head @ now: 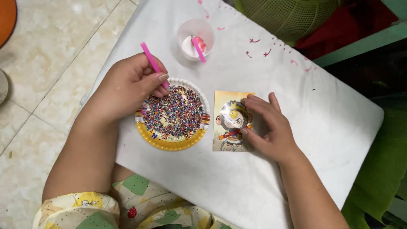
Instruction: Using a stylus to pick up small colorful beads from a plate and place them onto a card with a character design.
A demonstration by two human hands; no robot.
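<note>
My left hand point(127, 87) grips a pink applicator pen point(149, 58), its tip down among the tiny multicoloured beads on a yellow-rimmed paper plate point(169, 144). My right hand point(269, 127) rests on the right edge of a small picture card point(229, 123) showing a cartoon figure partly covered in beads; thumb and fingertips pin it to the white table point(254, 182).
A clear plastic cup point(195, 37) holding a second pink pen stands behind the plate. Small pink scraps lie scattered toward the table's far edge. A green mesh basket point(288, 15) sits beyond the table. Tiled floor lies to the left.
</note>
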